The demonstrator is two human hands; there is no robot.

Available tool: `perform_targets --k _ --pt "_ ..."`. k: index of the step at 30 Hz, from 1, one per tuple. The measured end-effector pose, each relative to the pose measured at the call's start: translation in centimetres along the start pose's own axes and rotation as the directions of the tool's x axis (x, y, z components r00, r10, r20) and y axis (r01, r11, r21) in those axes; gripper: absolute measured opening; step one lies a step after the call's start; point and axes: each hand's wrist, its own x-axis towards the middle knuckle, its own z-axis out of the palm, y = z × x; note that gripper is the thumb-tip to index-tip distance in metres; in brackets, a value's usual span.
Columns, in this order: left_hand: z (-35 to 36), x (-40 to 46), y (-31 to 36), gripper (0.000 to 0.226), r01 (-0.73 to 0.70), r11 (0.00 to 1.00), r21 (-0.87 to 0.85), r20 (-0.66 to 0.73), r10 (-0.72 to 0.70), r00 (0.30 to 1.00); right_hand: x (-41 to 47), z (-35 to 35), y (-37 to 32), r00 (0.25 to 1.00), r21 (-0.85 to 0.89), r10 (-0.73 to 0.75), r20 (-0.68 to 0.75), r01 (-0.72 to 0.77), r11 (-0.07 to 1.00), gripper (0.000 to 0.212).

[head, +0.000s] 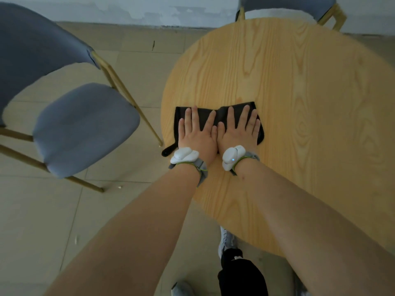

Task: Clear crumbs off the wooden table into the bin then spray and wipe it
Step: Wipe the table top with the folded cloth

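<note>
Two hands lie flat on a dark cloth [220,116] at the near-left edge of the round wooden table [299,103]. Farthest left stands a blue chair [81,122], well apart from the table on the tiled floor [132,39]. Next comes the left hand [195,133], fingers straight and spread, pressing the cloth and gripping nothing. Just beside it, thumbs touching, the right hand [237,131] presses the cloth the same way, its grip equally open. A loop of the cloth hangs over the table's edge by the left wrist. A second chair [329,9] sits at the far side. No crumbs show on the bare wood, and neither bin nor spray bottle is in view, so the job looks to be in its wiping stage; whether the surface has been sprayed cannot be told, and most of the top seemingly remains to be covered.
</note>
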Motion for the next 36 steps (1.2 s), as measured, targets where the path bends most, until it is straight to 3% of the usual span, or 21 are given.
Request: perform_targets --k 10,17,22,28,31,36 --pt "1.9 -13.7 -2.1 0.053 -0.067 0.998 -0.003 -0.017 0.067 0.998 -14.9 2.2 1.1 0.996 0.022 0.088 -0.031 -0.087 0.996 0.063" --pt "2.5 -16.8 -3.8 0.050 -0.137 0.990 -0.013 -0.077 0.136 0.988 -19.0 2.9 0.3 0.988 0.036 0.147 -0.039 -0.145 0.989 0.063" --pt "2.1 -12.9 -5.1 0.049 -0.170 0.985 0.022 -0.113 0.171 0.979 -15.4 3.1 -1.5 0.991 0.008 0.127 -0.051 -0.126 0.992 0.064" --pt "0.2 -4.6 -6.2 0.056 -0.141 0.989 0.043 -0.070 0.143 0.987 -7.3 2.9 -4.4 0.990 0.025 0.112 -0.089 -0.110 0.994 0.064" --pt "-0.3 -0.5 -6.3 0.053 -0.093 0.994 0.058 -0.121 0.099 0.988 -2.8 2.4 -5.4 0.990 0.030 0.084 -0.112 -0.081 0.996 0.065" --pt "-1.3 8.1 -5.1 0.052 -0.058 0.996 0.075 -0.089 0.064 0.994 6.3 0.8 -6.1 0.997 0.002 0.051 -0.054 -0.051 0.999 0.064"
